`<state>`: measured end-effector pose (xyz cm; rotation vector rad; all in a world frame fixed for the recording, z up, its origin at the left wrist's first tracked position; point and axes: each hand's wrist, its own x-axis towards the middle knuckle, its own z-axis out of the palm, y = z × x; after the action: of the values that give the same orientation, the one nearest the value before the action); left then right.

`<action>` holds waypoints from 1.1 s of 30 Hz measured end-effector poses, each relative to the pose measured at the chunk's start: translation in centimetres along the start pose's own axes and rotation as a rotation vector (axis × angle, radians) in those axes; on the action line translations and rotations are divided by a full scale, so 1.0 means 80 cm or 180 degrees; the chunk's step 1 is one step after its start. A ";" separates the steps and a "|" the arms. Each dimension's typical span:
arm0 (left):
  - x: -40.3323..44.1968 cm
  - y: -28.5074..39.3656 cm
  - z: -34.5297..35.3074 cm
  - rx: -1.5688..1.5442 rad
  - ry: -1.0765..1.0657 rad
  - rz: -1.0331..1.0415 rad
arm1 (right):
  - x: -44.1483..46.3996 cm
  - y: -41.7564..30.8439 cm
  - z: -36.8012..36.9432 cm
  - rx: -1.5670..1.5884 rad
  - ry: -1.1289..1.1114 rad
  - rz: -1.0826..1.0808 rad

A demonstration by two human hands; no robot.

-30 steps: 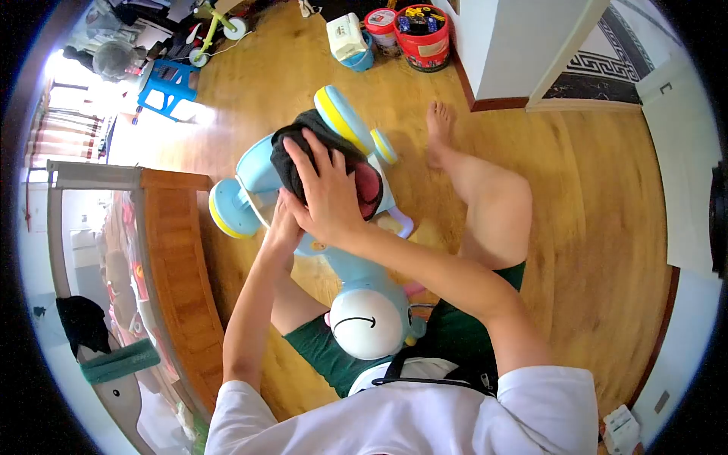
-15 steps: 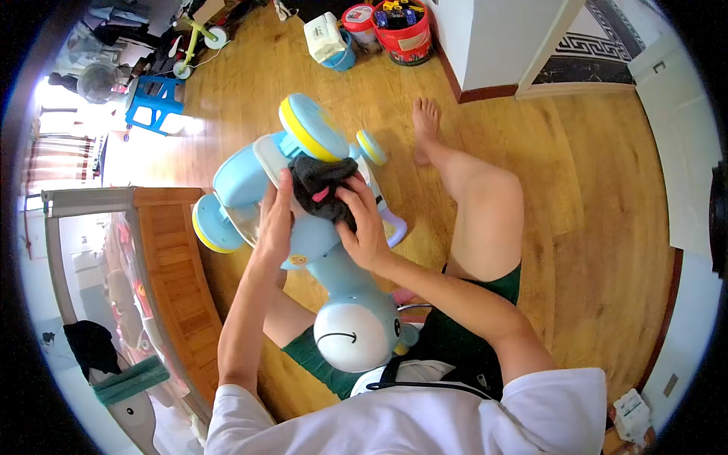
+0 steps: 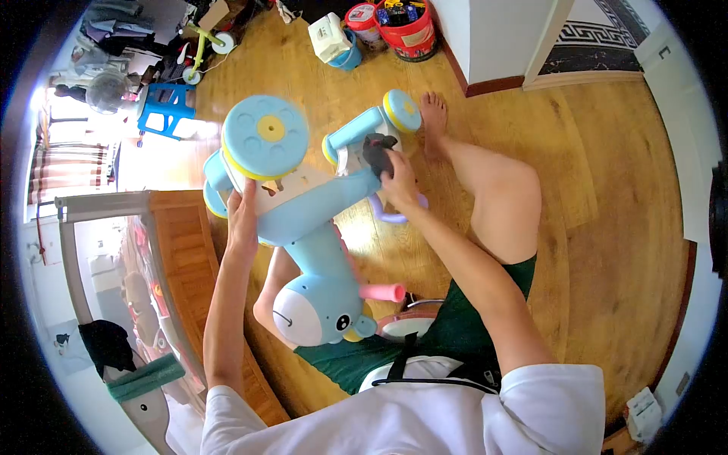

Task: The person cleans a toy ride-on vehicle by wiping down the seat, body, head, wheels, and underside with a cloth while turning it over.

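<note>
A light blue ride-on toy [image 3: 322,203] with an animal head lies tipped on its side between my legs. Its wheels, blue with yellow trim, face up and away from me. My left hand [image 3: 243,220] grips the toy's body just below the large wheel [image 3: 265,136]. In my right hand [image 3: 400,182] is a bunched dark cloth [image 3: 377,155], pressed against the toy near the small wheels [image 3: 402,111]. The toy's white-muzzled head [image 3: 322,309] points towards me, and a pink handle [image 3: 382,292] sticks out beside it.
A blue stool [image 3: 167,108] stands at the far left. Red buckets [image 3: 407,34] and a blue bucket [image 3: 348,54] are at the back by the wall corner. A wooden bed-like frame [image 3: 182,258] is on my left. My bare leg [image 3: 493,182] stretches along the right.
The toy has turned, so its large wheel now faces up and its small wheels show on the right. My right hand has moved the cloth right and away from me.
</note>
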<state>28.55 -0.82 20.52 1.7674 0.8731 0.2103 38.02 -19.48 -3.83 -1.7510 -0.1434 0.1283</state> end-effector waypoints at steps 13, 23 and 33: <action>0.023 -0.069 -0.030 -0.0235 0.0147 0.0391 | -0.069 -0.116 0.003 0.0558 -0.1195 -0.1581; 0.047 -0.146 -0.108 -0.0489 0.0102 0.0102 | 0.021 0.032 0.005 -0.0589 -0.0377 -0.0842; 0.063 -0.183 -0.138 -0.0397 0.0114 0.0243 | 0.110 0.150 -0.020 -0.1759 -0.0614 0.0561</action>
<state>19.61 12.60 10.51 1.6861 0.8014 0.3403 47.28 -21.76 -15.37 -2.3012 -0.1757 0.4187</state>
